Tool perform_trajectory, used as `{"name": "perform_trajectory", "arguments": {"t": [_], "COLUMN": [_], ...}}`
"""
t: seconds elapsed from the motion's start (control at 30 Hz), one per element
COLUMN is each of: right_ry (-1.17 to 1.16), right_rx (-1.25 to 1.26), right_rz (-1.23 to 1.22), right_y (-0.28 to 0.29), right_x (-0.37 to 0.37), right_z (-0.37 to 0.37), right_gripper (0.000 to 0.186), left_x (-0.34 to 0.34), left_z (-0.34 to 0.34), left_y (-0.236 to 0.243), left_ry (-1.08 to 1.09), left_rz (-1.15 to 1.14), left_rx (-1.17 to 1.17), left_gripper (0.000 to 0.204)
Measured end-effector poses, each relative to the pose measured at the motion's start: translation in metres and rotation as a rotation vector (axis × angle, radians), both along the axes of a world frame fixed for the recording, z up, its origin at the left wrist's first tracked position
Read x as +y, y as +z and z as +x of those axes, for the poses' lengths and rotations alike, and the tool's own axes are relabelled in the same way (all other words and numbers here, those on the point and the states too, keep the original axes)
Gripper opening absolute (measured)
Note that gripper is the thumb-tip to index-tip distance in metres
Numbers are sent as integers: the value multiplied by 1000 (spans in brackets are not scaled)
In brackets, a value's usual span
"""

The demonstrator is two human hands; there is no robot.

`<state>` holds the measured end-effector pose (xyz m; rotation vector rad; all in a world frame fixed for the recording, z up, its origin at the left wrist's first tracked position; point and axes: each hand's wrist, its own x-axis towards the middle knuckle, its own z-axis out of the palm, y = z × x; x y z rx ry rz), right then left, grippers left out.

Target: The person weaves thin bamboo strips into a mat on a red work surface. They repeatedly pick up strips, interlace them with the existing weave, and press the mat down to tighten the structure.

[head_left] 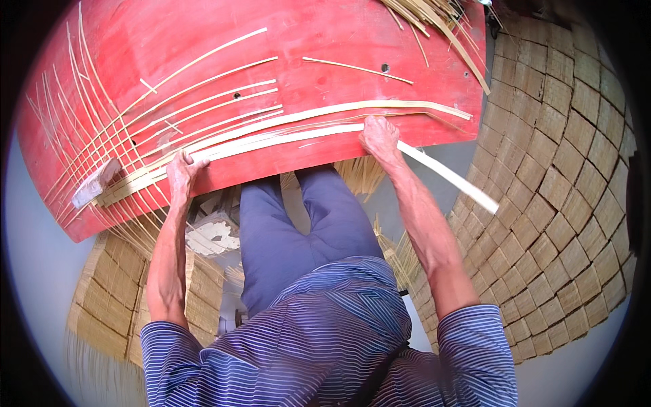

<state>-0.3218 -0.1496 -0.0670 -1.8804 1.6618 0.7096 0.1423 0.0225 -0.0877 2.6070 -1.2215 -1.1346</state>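
Observation:
A long pale bamboo strip (291,136) runs along the near edge of a red board (196,41). My right hand (381,139) is closed around it, and its free end slants down past the board's right side. My left hand (183,175) is closed on the strip's left part, beside the crossing strips. Just beyond lies a second long strip (325,108), which bends near the right end. At the left, thin strips cross in an open lattice (112,139). A whitish block (97,183) rests on the lattice's near left corner.
One loose thin strip (358,70) lies on the board, which has several small holes. A bundle of strips (424,17) sits at the far right. Stacked woven squares (542,183) stand to the right, with more woven panels (112,292) at the lower left.

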Motion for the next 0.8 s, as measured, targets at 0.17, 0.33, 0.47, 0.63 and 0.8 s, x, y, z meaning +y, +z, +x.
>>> {"name": "perform_trajectory", "arguments": {"t": [0.17,0.33,0.47,0.63,0.8], "right_ry": [110,101,29,14,70], "right_rx": [-213,-190,-60,5,-52], "right_rz": [134,147,231,230,206], "right_y": [5,21,27,24,12], "right_x": [-24,-58,-83,-90,-90], "right_z": [-71,-157,-181,-175,-189], "right_gripper": [28,30,28,26,22], "left_x": [-1,-2,-7,-2,-3], "left_z": [-1,0,-4,0,0], "left_y": [-1,-3,3,-2,-5], "left_ry": [-12,30,39,24,28], "left_rz": [-21,34,72,62,53], "left_rx": [-1,42,24,7,11], "left_gripper": [48,50,51,51,52]}}
